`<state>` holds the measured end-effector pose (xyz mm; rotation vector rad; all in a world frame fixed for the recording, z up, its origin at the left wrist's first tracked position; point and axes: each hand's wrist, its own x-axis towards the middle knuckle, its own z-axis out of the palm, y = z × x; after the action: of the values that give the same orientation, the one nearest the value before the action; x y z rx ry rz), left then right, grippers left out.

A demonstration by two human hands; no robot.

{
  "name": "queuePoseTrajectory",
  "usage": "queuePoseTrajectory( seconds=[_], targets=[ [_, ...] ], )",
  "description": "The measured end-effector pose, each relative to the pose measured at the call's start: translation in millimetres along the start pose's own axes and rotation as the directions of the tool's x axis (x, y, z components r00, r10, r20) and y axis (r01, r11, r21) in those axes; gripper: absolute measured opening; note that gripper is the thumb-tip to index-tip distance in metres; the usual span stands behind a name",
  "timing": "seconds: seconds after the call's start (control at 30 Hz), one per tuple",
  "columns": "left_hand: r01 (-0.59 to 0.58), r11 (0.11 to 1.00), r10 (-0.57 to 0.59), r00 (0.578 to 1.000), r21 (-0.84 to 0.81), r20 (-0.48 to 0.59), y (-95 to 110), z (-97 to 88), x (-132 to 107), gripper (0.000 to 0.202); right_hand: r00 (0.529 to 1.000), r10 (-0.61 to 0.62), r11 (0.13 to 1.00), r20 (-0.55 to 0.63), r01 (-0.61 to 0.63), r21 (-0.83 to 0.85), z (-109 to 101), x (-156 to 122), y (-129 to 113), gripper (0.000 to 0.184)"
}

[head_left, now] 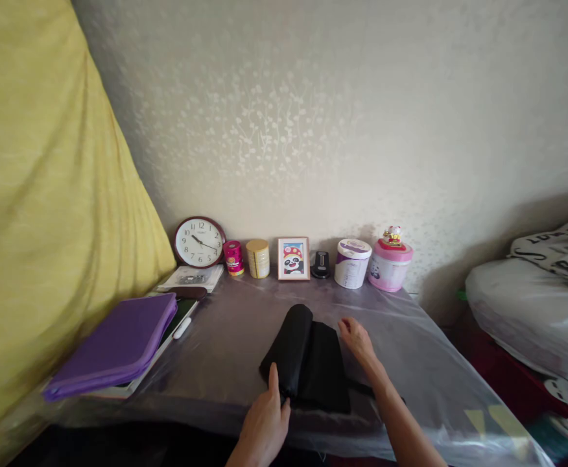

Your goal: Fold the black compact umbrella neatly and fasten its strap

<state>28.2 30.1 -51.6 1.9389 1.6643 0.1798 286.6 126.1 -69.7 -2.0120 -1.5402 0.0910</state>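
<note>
A black cloth piece, partly rolled up, lies near the front edge of the table. Its thick rolled part is on the left, the flat part on the right. At the near end of the roll is my left hand, thumb up along it and the other fingers curled round its lower end. My right hand is beside the upper right corner of the cloth, its fingers bent together; whether they pinch anything is hidden. A black strap runs from the cloth under my right forearm.
Along the wall stand a round clock, a pink can, a yellow-lidded can, a framed panda picture, a small black device and white and pink tubs. A purple zip folder lies left. Plastic film covers the table.
</note>
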Motion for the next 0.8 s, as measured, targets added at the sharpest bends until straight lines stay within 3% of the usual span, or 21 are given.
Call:
queuePoseTrajectory(
  seconds=[0.1, 0.23, 0.4, 0.63, 0.8],
  targets=[
    [0.004, 1.0, -0.004, 1.0, 0.007, -0.009, 0, 0.7, 2, 0.064, 0.991, 0.094, 0.982, 0.091, -0.107, 0.153, -4, -20, 8, 0.03],
    [-0.002, 1.0, 0.002, 1.0, -0.006, -0.014, -2, 3.6, 3, 0.063, 0.965, 0.161, 0.898, 0.206, -0.23, 0.376, -5, -38, 2, 0.03],
    [0.005, 1.0, -0.005, 0.999, -0.005, -0.033, -3, 5.9, 4, 0.063, 0.99, 0.112, 0.898, 0.08, -0.136, 0.418, -4, -44, -14, 0.033],
    [0.005, 1.0, -0.005, 0.999, 0.013, -0.032, -2, 5.6, 4, 0.062, 0.985, 0.119, 0.86, 0.125, -0.165, 0.483, 1, -40, -21, 0.04],
    [0.01, 1.0, -0.01, 1.0, -0.016, -0.002, -4, 4.8, 5, 0.063, 0.987, 0.113, 0.756, 0.111, -0.158, 0.635, -1, -38, -18, 0.042]
  ],
)
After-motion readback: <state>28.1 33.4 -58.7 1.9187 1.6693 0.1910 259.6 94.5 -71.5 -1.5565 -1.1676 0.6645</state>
